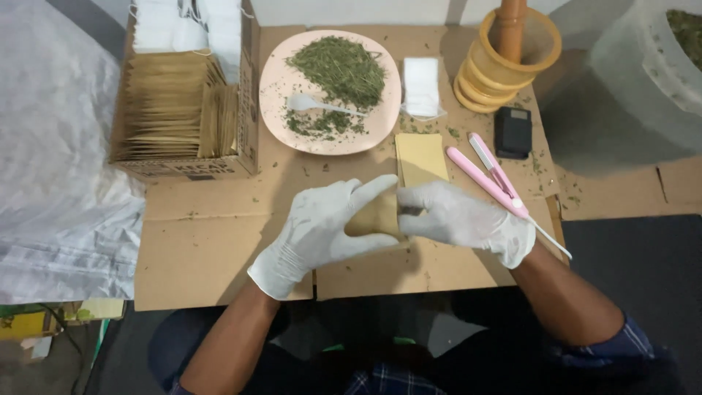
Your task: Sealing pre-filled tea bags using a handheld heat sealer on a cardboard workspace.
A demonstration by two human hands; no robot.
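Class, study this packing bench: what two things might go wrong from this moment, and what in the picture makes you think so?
1. The brown paper pouch is pinched between the gloved left hand and right hand; the loose gloves may weaken the grip, so it could slip or crease.
2. The pink sealer tool lies right beside the right hand, near the cardboard's edge; a nudge might knock it off.

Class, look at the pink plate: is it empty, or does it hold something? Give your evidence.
It holds something. The pink plate carries a heap of green dried herb and a white plastic spoon lying beside it.
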